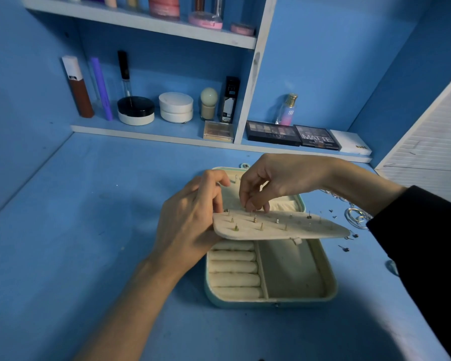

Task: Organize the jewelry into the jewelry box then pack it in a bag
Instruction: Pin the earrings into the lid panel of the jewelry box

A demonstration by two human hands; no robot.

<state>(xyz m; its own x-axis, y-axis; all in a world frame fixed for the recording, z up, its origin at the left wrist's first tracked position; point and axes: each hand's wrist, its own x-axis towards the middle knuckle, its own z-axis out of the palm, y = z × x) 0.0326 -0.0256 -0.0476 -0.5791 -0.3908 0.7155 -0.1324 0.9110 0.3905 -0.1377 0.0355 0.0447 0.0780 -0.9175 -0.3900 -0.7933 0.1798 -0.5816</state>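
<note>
Mint jewelry box (271, 301) lies open on the counter (89, 230); left hand (190, 220) grip holds the earring panel (279, 229) up, right hand (279, 178) grip pinches a stud (251, 212).

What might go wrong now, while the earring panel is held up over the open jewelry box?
1. The left hand holds the earring panel by one end; earrings in it may drop into the jewelry box.
2. The right hand pinches a tiny stud at the panel; it may slip.
3. The dark sleeve lies close to loose studs and silver hoops on the table and may sweep them off.
</note>
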